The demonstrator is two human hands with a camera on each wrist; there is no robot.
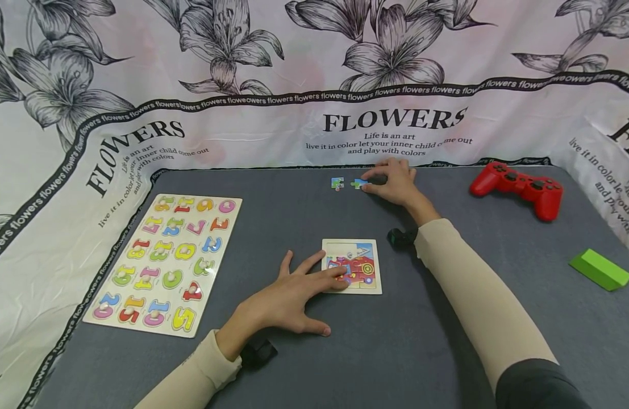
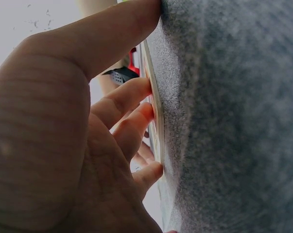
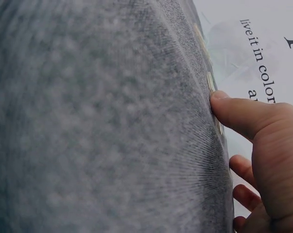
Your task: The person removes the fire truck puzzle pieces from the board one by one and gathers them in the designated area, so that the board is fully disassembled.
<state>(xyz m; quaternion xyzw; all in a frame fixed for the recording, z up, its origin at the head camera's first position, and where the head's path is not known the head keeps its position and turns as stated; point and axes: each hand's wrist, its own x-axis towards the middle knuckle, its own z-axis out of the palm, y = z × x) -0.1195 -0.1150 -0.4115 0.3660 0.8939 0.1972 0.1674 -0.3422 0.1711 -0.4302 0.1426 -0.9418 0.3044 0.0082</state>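
One white sheet [image 1: 263, 128], printed with black line-drawn lilies, a dark ribbon of lettering and the word FLOWERS several times over, fills the back of the scene and runs down the left and right sides in soft creases. Before it spreads the table [image 1: 278, 218], dark grey; from both wrist views its surface looks like woven cloth, finely grained but blurred close up. Slanting across the table's left part lies a pale board [image 1: 178, 241] set with bright numerals. Two hands reach in from cream sleeves [image 1: 478, 284]: the left hand [image 1: 296, 295] is spread, with fingertips laid over the left side of the puzzle, while the right hand [image 1: 396, 182] pinches a puzzle piece between thumb and forefinger near the table's far edge. Towards the far right corner rests a red controller [image 1: 519, 187]. The puzzle [image 1: 365, 284], a pale-framed square showing a red vehicle, lies flat near the middle. Nearer the right edge is a green block [image 1: 600, 270]. Smallest are the pinched piece [image 1: 357, 184] and a second piece [image 1: 337, 183], just beside it on the left.
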